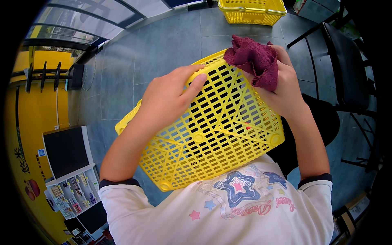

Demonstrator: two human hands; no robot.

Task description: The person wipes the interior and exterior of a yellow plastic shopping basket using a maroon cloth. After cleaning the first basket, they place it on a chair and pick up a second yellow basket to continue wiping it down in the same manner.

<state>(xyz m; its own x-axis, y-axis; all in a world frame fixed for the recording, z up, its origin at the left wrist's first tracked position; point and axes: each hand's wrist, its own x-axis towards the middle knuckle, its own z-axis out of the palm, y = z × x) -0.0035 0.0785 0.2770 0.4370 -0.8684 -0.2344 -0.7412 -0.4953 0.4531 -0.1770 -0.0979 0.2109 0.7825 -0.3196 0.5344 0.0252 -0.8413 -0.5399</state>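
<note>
Item 1: yellow plastic basket [212, 130], lattice type, turned bottom-up so its underside with four round feet faces the camera; held at frame centre, tilted, its near edge resting against the person's white printed shirt [228, 212]

Item 2: left hand [167, 98], at 10 o'clock of the basket; palm laid over the basket's base, fingers curled around the upper rim, thumb pressed flat on the lattice; a closed, steadying grip

Item 3: right hand [286, 90], at 2 o'clock of the basket; closed around a bunched dark red cloth [255, 61], pressing it to the basket's upper right corner

Item 4: second yellow basket [251, 11], upright on the grey tiled floor [163, 53] at 12 o'clock, well apart from the held one

Item 5: black chair [347, 69] at 3 o'clock; display rack with small packets [73, 192] at 8 o'clock, beside a yellow wall

Risk notes, as judgement: the basket is carried by one hand and the torso alone, so a firm push of the cloth at the far corner could pivot it out of the left grip and drop it to the floor; the loosely bunched cloth could snag on the open lattice; fingertips near the holes could get pinched if the basket twists
</note>
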